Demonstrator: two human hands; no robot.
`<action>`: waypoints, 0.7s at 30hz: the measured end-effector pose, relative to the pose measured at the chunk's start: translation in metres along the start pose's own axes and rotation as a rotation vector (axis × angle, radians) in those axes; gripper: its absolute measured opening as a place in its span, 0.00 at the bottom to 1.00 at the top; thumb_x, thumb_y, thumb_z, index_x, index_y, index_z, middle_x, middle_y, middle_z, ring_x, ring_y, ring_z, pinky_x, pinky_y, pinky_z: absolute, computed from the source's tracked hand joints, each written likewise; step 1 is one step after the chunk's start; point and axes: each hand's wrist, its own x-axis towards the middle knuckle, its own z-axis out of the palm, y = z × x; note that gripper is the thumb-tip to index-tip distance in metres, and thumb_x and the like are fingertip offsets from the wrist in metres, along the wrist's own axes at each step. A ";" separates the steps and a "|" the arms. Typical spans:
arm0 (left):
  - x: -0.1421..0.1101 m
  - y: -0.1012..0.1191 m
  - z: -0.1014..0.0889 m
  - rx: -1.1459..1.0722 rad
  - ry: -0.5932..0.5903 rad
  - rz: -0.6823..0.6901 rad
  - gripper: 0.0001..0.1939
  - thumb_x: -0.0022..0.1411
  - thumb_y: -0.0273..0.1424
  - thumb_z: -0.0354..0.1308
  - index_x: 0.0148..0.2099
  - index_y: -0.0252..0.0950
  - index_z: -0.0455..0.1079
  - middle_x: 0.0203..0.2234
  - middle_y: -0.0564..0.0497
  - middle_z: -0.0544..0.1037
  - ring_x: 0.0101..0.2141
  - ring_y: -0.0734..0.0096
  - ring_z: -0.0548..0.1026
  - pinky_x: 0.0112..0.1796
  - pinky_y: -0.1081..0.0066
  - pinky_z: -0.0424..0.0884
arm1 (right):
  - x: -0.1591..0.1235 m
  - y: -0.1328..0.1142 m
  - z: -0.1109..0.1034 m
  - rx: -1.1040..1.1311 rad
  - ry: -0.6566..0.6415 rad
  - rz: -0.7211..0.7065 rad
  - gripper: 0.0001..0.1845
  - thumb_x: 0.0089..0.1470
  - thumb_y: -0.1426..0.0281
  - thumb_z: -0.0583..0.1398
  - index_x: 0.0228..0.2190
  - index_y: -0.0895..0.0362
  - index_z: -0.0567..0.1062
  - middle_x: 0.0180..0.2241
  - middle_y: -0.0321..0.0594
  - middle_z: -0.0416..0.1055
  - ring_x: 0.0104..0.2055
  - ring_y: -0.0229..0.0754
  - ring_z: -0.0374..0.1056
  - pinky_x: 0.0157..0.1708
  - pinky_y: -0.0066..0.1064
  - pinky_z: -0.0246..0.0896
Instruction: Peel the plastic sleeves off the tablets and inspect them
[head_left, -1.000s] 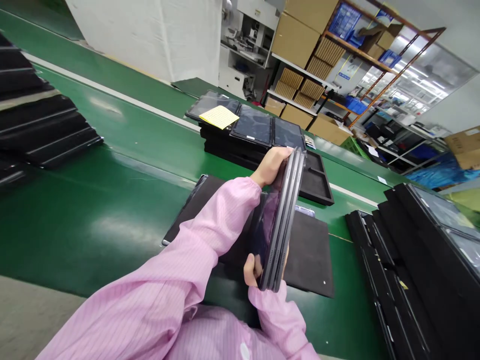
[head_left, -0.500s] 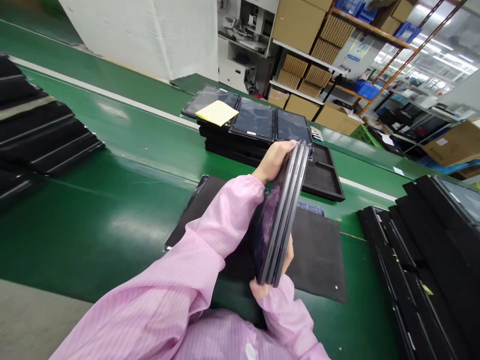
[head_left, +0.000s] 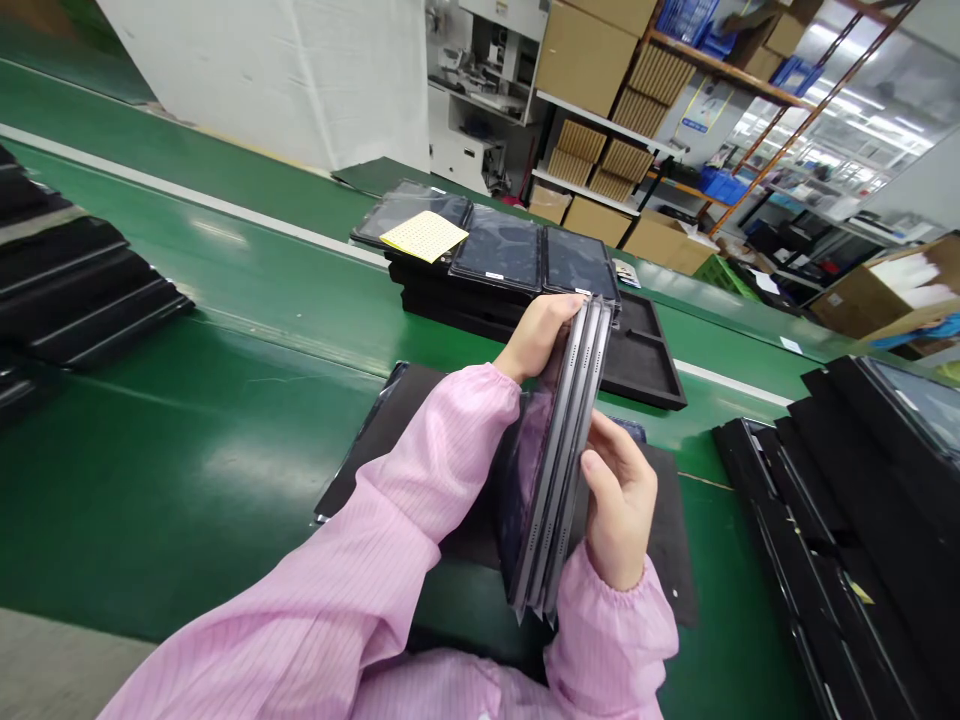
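Both my hands hold a stack of three dark grey tablets (head_left: 559,460) on edge above a black foam mat (head_left: 660,520) on the green bench. My left hand (head_left: 534,335) grips the far top end of the stack, fingers curled over it. My right hand (head_left: 619,500) lies against the right side of the stack, its thumb pressed on the edges. Pink sleeves cover both my arms.
A black tray stack (head_left: 637,350) topped with tablets (head_left: 499,250) and a yellow dotted sheet (head_left: 424,236) sits behind. Black trays are piled at the left (head_left: 82,285) and right (head_left: 847,520). Shelves with cardboard boxes (head_left: 592,55) stand beyond the bench.
My right hand has moved from under the stack's near bottom end up to its right side. The left hand keeps its grip on the top end.
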 end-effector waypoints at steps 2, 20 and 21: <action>0.000 -0.002 -0.003 -0.005 0.020 -0.014 0.28 0.64 0.55 0.46 0.24 0.38 0.61 0.18 0.55 0.62 0.23 0.72 0.62 0.27 0.69 0.61 | 0.002 0.006 0.003 -0.008 0.002 0.006 0.16 0.54 0.62 0.64 0.43 0.54 0.81 0.45 0.45 0.82 0.45 0.52 0.80 0.45 0.45 0.78; 0.002 -0.011 -0.014 0.066 0.221 -0.059 0.27 0.70 0.43 0.51 0.20 0.38 0.54 0.15 0.57 0.57 0.22 0.74 0.59 0.28 0.70 0.60 | 0.013 0.016 0.007 0.029 0.048 0.066 0.16 0.50 0.66 0.62 0.41 0.54 0.84 0.42 0.38 0.83 0.46 0.49 0.79 0.47 0.39 0.75; 0.002 -0.011 -0.014 0.060 0.228 -0.064 0.27 0.70 0.43 0.52 0.20 0.38 0.54 0.15 0.57 0.56 0.21 0.75 0.58 0.28 0.71 0.60 | 0.013 0.016 0.007 0.028 0.050 0.066 0.16 0.50 0.66 0.62 0.41 0.54 0.84 0.42 0.38 0.83 0.46 0.49 0.79 0.47 0.39 0.75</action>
